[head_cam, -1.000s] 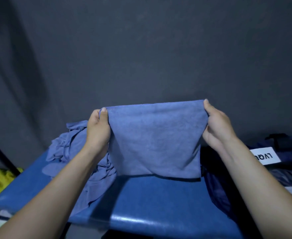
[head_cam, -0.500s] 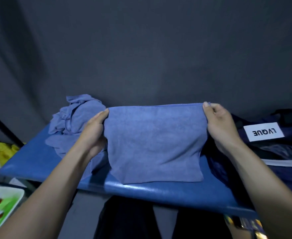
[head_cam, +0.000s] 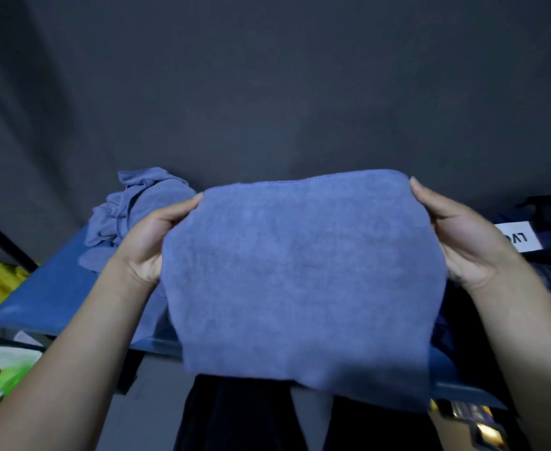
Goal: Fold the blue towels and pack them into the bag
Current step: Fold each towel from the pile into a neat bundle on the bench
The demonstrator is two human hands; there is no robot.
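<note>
Raised off the surface [head_cam: 53, 288] since before: towel [head_cam: 300, 271], pinched at both sides by left hand [head_cam: 150, 245] and right hand [head_cam: 463, 242]; pile [head_cam: 131, 213] behind.

A blue-topped table [head_cam: 49, 294] is seen running from lower left toward the right, its front edge glossy. A crumpled heap of blue towels [head_cam: 137, 206] is piled at its far left end. A dark bag [head_cam: 547, 255] with a white printed label [head_cam: 518, 237] is laid on its right end.
</note>
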